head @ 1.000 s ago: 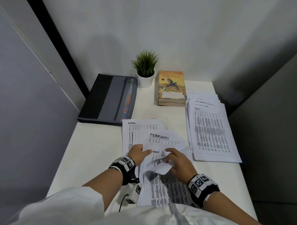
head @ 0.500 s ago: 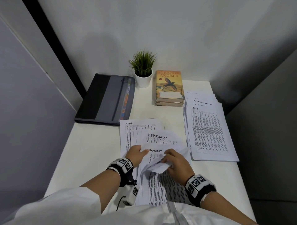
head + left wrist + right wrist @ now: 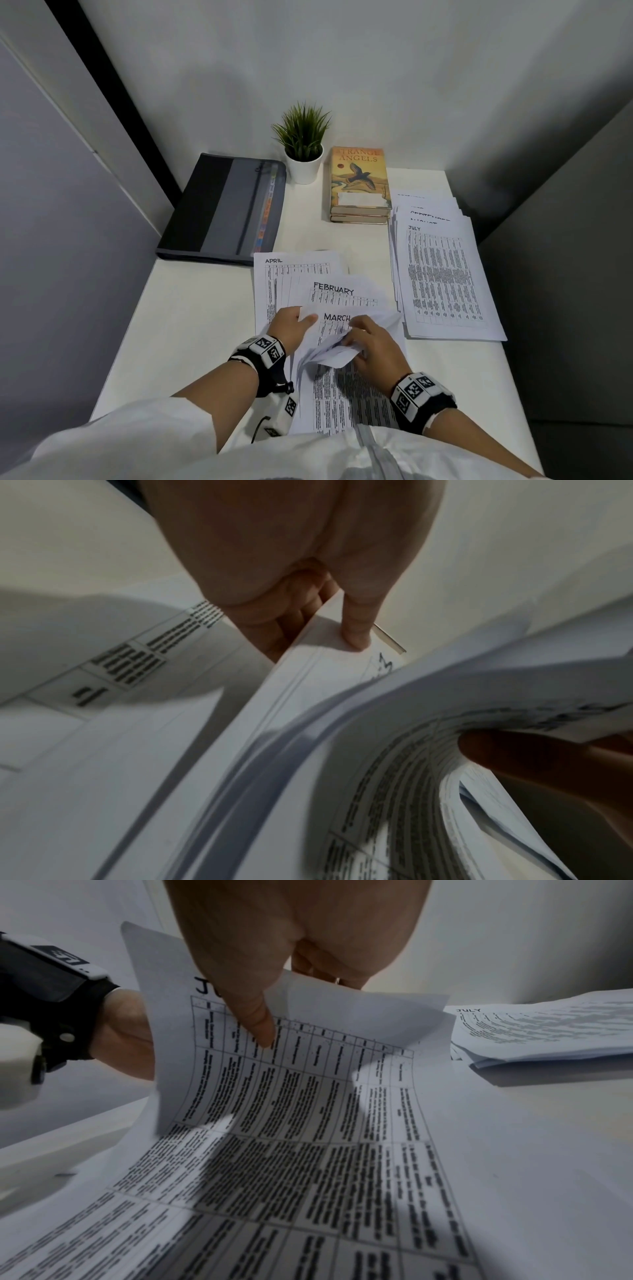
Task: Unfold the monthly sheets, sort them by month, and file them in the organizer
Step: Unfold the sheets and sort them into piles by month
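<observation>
At the desk's near edge, the left hand (image 3: 291, 325) pinches the MARCH sheet (image 3: 337, 318) corner to steady it. The right hand (image 3: 373, 342) grips upper sheets (image 3: 334, 354) curled back, evidently to read headings. The organizer (image 3: 222, 209) lies closed at the far-left corner, so filing appears not yet begun.

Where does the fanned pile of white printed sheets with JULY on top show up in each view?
Head: fanned pile of white printed sheets topped JULY, right side of the desk.
Left wrist: not in view.
Right wrist: upper right.
Shared landmark: the right hand lifting pages.
</observation>
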Available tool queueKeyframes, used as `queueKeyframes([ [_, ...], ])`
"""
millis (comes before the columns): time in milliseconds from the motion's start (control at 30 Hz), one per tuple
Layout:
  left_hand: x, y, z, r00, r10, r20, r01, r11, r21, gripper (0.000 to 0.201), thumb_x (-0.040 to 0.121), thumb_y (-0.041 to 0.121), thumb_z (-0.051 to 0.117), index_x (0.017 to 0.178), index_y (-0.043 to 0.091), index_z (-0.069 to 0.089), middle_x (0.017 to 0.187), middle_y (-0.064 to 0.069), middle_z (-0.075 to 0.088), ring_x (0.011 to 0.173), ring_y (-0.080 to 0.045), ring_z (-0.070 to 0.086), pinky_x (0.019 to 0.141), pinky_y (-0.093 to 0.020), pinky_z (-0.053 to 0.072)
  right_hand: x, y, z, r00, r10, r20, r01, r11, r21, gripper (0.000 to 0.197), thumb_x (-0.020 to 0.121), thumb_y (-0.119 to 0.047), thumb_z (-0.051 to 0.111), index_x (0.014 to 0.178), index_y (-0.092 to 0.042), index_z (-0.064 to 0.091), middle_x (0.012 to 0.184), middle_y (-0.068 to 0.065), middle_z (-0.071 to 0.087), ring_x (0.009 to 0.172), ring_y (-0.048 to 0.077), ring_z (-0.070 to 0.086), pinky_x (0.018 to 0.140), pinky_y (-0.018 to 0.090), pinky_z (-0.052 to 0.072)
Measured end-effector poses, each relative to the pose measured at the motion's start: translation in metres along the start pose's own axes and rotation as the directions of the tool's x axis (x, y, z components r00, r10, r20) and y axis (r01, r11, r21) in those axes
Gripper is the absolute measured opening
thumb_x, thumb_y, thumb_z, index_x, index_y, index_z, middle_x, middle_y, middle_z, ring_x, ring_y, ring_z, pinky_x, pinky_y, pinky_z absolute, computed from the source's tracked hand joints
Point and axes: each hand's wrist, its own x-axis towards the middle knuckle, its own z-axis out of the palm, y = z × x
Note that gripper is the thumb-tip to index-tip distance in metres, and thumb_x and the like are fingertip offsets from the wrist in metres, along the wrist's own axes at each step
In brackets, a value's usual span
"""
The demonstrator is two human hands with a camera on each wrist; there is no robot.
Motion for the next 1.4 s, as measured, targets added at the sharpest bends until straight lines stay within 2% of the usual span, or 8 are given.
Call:
queueKeyframes([
  [200,-0.003,0.003,0.005,1.000,0.018,-0.015,-0.020,0.993,-0.120,0.028,0.080,0.018,0.077,0.105,0.008,0.071,0.098,-0.005,0.073,0.094,-0.021,0.069,0.087,-0.035,0.055,0.001,0.004,0.003,1.000,0.026,0.017,-0.027,0.999,0.029,0.015,0.077,-0.006,0.067,0.089,-0.014,0.069,0.142,0.002,0.045,0.113,0.022,0.055,0.092,0.037,0.049],
  [333,-0.005,0.005,0.004,1.000,0.004,-0.020,-0.007,0.993,-0.120,0.033,0.085,0.035,0.071,0.092,0.003,0.067,0.085,0.000,0.068,0.077,-0.022,0.063,0.076,-0.033,0.050,0.000,0.004,0.003,1.000,0.006,-0.019,-0.006,1.000,0.005,0.016,0.075,-0.004,0.068,0.089,-0.013,0.069,0.120,0.007,0.056,0.108,0.027,0.054,0.086,0.038,0.050],
  [467,-0.004,0.005,0.003,0.999,-0.033,-0.032,0.035,0.998,0.048,0.041,0.097,0.039,0.051,0.071,0.010,0.041,0.072,-0.010,0.038,0.068,-0.018,0.036,0.066,-0.030,0.028,0.000,0.000,0.002,0.998,-0.022,-0.057,0.022,1.000,0.008,0.016,0.073,-0.004,0.068,0.086,-0.014,0.069,0.106,0.006,0.056,0.095,0.025,0.057,0.068,0.031,0.050],
  [667,-0.006,0.007,0.004,0.999,0.022,-0.024,-0.023,0.998,-0.054,0.025,0.088,0.023,0.069,0.103,0.004,0.070,0.099,-0.008,0.072,0.091,-0.023,0.067,0.081,-0.030,0.051,0.003,0.002,0.005,1.000,0.008,-0.023,-0.008,1.000,0.016,0.015,0.078,-0.006,0.066,0.090,-0.014,0.069,0.140,0.003,0.044,0.110,0.022,0.054,0.088,0.035,0.051],
  [833,-0.010,0.010,0.005,0.999,0.020,-0.041,-0.025,0.993,-0.120,0.028,0.085,0.028,0.072,0.098,0.003,0.069,0.096,-0.013,0.072,0.093,-0.029,0.067,0.087,-0.042,0.053,0.003,0.000,0.004,0.998,-0.035,-0.051,0.034,0.999,-0.008,0.015,0.073,-0.003,0.070,0.084,-0.012,0.069,0.114,0.009,0.060,0.106,0.030,0.055,0.085,0.044,0.051],
  [1000,-0.005,0.005,0.002,0.997,0.018,-0.075,-0.018,1.000,0.000,0.046,0.095,0.029,0.058,0.060,0.016,0.031,0.058,-0.003,0.029,0.057,-0.019,0.029,0.059,-0.030,0.022,0.003,-0.002,0.003,0.998,-0.021,-0.067,0.021,1.000,-0.003,0.014,0.075,-0.004,0.069,0.085,-0.014,0.069,0.115,0.008,0.058,0.099,0.028,0.058,0.079,0.040,0.053],
  [1200,-0.003,0.001,0.002,0.998,0.038,-0.048,-0.039,0.999,-0.036,0.030,0.090,0.028,0.066,0.080,0.000,0.060,0.076,-0.011,0.052,0.071,-0.017,0.045,0.068,-0.029,0.034,0.007,-0.003,0.004,0.999,-0.016,-0.046,0.015,1.000,-0.022,0.015,0.077,-0.005,0.068,0.089,-0.013,0.071,0.136,0.007,0.051,0.106,0.025,0.056,0.089,0.038,0.049],
  [1400,-0.007,0.006,-0.003,0.971,0.228,-0.067,-0.222,0.971,0.083,0.017,0.089,0.020,0.067,0.106,0.022,0.067,0.091,0.011,0.064,0.080,-0.009,0.056,0.072,-0.018,0.044,0.013,-0.003,0.004,0.996,-0.090,-0.020,0.089,0.994,-0.063,0.014,0.074,-0.005,0.072,0.084,-0.014,0.069,0.094,0.003,0.065,0.086,0.025,0.058,0.073,0.040,0.049],
])
